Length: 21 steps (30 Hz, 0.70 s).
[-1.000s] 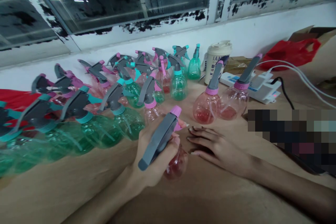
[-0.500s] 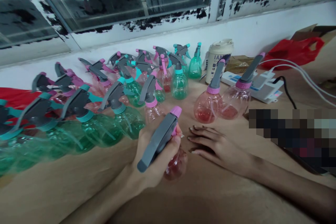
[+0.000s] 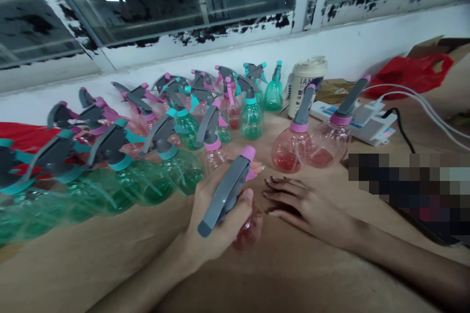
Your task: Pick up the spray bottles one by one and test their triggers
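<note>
My left hand [image 3: 213, 220] is wrapped round the neck of a pink spray bottle [image 3: 245, 232] with a grey trigger head [image 3: 225, 190] and pink nozzle; the bottle stands on the brown table [image 3: 110, 259], its index finger near the trigger. My right hand [image 3: 304, 205] lies flat on the table just right of the bottle, fingers stretched out and holding nothing. Two more pink spray bottles [image 3: 293, 144] stand a little beyond my right hand.
Several green and pink spray bottles [image 3: 154, 166] crowd the table's left and back along the white wall. A lidded coffee cup [image 3: 304, 83], a white power strip [image 3: 367, 124] with cables, a red bag [image 3: 407, 73] and a cardboard box sit at the back right.
My left index finger has stretched out again from the trigger, after curling in half a second ago. The right hand has stayed flat in place.
</note>
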### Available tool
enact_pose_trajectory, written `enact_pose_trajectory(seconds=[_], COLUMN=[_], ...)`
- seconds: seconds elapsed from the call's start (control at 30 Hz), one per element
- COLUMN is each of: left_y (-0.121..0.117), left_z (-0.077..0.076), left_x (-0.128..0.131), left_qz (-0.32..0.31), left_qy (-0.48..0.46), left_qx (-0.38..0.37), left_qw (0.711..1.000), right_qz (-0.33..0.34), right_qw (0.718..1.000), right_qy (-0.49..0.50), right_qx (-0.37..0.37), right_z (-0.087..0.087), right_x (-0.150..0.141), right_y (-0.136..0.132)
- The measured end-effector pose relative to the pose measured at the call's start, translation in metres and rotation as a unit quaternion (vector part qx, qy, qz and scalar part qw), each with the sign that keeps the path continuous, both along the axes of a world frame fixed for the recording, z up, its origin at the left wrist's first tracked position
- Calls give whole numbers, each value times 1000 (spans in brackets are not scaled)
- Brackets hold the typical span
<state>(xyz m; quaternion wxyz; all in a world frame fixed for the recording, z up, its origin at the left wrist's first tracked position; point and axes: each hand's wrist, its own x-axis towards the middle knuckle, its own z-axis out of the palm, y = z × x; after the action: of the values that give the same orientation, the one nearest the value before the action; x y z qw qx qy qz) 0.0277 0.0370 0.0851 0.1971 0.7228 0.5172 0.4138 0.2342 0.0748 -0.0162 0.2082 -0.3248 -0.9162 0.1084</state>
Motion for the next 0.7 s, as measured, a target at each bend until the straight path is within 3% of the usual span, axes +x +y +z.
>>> enact_pose_trajectory(seconds=[0.17, 0.37, 0.7], left_y=[0, 0, -1], left_z=[2, 2, 1], left_x=[1, 2, -4], left_qz=[-32, 5, -9], left_qy=[17, 17, 21], left_qx=[28, 52, 29], left_qw=[999, 999, 999], right_qz=[7, 14, 17], right_qw=[1000, 1000, 1000], right_qy=[4, 7, 15], right_qx=[1, 2, 7], right_z=[1, 2, 1], right_x=[0, 1, 2], right_y=[0, 1, 1])
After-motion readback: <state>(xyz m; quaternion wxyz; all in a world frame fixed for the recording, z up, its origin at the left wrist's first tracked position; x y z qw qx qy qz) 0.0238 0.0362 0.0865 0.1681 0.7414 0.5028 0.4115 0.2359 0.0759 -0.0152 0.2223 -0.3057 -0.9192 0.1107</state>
